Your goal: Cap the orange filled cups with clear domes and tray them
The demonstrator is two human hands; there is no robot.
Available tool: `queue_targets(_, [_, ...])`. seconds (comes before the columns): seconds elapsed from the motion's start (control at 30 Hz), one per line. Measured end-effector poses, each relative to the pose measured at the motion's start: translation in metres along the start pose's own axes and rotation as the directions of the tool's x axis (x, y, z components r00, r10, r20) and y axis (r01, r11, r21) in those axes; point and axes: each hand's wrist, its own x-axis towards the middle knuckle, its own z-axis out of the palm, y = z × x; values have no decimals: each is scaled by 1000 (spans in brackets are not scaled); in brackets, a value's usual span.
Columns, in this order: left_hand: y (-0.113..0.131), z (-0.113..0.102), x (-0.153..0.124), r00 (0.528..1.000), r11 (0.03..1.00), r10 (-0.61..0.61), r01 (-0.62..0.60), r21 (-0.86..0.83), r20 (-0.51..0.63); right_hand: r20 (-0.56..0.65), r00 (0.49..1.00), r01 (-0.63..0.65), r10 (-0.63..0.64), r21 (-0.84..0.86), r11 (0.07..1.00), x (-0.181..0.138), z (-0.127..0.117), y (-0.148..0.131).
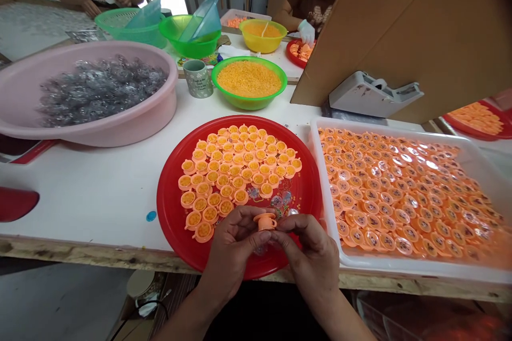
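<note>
Tiny orange cup (264, 221) pinched between fingertips of left hand (232, 250) and right hand (308, 258)
Fingers pressed together, cup held above near edge of red plate (308, 192); rows of filled cups (236, 170) on plate, white tray (400, 270) at right.

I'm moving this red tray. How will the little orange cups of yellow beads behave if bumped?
The orange plastic cups look light, so a bump would probably shift them easily. Their yellow beads sit uncovered near the rim, so tilting the red tray could spill some. Packed closely together, they may steady each other somewhat.
</note>
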Motion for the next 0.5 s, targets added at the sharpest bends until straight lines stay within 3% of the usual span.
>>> queue_targets(0.27, [-6, 2, 1, 997, 986, -48, 38, -162, -61, 18, 1000, 24, -23, -57, 998, 1, 2, 0])
queue_targets(0.4, [-4, 2, 2, 998, 999, 9, -11, -37, -65, 93, 988, 133, -122, -127, 983, 3, 1, 3])
queue_targets(0.5, [2, 2, 1, 996, 989, 51, -40, 143, -76, 121, 987, 119, -104, -125, 985, 2, 1, 6])
